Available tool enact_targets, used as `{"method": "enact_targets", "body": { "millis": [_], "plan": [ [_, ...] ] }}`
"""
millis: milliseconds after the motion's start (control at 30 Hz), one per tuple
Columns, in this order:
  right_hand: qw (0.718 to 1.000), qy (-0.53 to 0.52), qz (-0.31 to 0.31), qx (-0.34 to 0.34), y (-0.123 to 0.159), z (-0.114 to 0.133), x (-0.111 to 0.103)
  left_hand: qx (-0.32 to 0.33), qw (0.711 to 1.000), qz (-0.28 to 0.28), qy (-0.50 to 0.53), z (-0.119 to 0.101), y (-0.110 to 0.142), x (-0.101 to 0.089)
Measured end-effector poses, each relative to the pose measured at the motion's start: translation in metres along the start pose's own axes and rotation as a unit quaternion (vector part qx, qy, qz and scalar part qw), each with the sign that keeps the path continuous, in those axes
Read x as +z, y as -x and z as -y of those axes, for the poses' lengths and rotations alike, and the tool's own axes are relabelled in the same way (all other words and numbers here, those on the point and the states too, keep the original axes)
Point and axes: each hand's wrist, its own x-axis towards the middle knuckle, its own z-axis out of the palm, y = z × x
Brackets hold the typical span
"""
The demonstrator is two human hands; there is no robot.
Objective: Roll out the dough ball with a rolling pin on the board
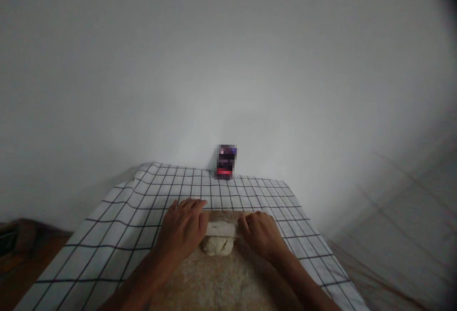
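A pale, flour-dusted rolling pin lies crosswise between my two hands, its ends covered by them. My left hand rests over the pin's left end, with its fingers reaching across the top. At the other end, my right hand has its fingers curled over the pin. Right against the near side of the pin is a rough lump of dough, pale and uneven on top. Both pin and dough are on a worn wooden board dusted with flour.
Under the board, a white cloth with black grid lines covers the table. A small dark, pixelated upright object leans at the back against a plain wall. A brownish item stands low at the far left.
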Motion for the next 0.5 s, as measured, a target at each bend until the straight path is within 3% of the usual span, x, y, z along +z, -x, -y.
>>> {"method": "enact_targets", "body": {
  "millis": [100, 267, 333, 500],
  "plan": [
    [0.994, -0.029, -0.099, 0.035, 0.025, 0.013, 0.011, 0.021, 1.000, -0.011, -0.003, -0.002, 0.012, -0.001],
    [0.983, -0.086, -0.145, 0.068, 0.047, 0.033, 0.001, 0.044, 0.999, -0.004, 0.009, -0.006, 0.028, -0.004],
    [0.984, -0.082, -0.130, 0.088, 0.050, 0.040, -0.009, 0.029, 1.000, 0.011, 0.003, -0.010, 0.029, -0.008],
    [0.987, -0.040, -0.016, 0.157, 0.039, 0.045, -0.040, -0.002, 0.993, 0.115, -0.029, -0.016, 0.015, -0.026]
  ]
}}
